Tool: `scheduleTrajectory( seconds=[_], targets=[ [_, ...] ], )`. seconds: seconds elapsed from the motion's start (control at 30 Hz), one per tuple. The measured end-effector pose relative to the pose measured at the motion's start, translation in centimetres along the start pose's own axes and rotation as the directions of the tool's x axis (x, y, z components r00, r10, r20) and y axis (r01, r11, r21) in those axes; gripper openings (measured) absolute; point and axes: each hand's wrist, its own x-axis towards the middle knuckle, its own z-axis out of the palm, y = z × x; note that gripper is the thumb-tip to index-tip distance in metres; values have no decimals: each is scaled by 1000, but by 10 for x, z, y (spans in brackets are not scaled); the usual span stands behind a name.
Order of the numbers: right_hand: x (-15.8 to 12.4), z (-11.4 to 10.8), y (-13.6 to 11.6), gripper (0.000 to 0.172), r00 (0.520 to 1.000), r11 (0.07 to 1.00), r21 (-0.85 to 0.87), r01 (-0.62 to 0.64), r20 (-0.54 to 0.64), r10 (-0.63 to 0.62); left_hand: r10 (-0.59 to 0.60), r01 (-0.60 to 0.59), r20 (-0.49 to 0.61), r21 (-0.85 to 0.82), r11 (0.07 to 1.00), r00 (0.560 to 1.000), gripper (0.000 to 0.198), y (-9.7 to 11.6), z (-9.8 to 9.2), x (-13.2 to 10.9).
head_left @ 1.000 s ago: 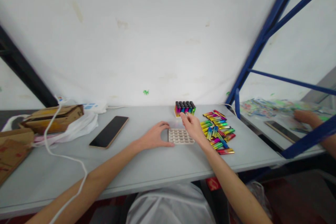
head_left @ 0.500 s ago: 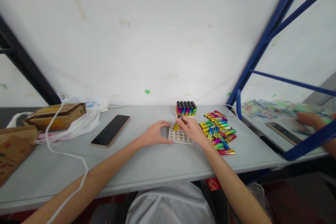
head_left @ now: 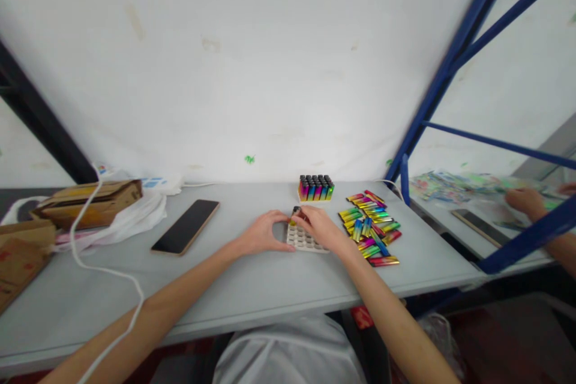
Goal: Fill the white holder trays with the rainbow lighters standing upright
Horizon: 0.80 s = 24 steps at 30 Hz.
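Observation:
A white tray [head_left: 306,243] with rows of small holes lies on the table before me. My left hand [head_left: 263,234] spans its left end, thumb at the near corner and fingers at the far one, holding it. Between the fingertips of my right hand [head_left: 318,227] is a yellow lighter [head_left: 293,221] with a black top, upright at the tray's far left corner. Its lower end is hidden, so I cannot tell how deep it sits. To the right lies a loose pile of shiny multicoloured lighters [head_left: 369,225]. Behind the tray stands an upright block of black-topped lighters [head_left: 317,188].
A phone [head_left: 186,227] lies left of my hands. Cardboard boxes [head_left: 90,201], a plastic bag [head_left: 146,216] and a white cable [head_left: 105,267] occupy the left side. Beyond a blue metal frame [head_left: 443,72], another person's hand [head_left: 524,201] is over a second table.
My right hand has moved left and down with the lighter, from above the tray to its far left corner. The left hand stays at the tray's left end.

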Motion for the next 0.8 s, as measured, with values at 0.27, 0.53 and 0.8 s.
scheduleTrajectory(
  seconds=[0.27, 0.53, 0.8],
  targets=[
    [-4, -33, 20, 18, 995, 995, -84, -48, -87, 41, -39, 40, -5, 57, 998, 999, 75, -3, 0, 0],
    [-40, -112, 68, 16, 901, 828, -396, -398, 0, 433, -35, 35, -6, 72, 997, 999, 73, -5, 2, 1],
    [-55, -114, 81, 36, 787, 710, -437, -552, 7, 617, -29, 30, -6, 81, 996, 1000, 73, -5, 2, 1]
  ],
)
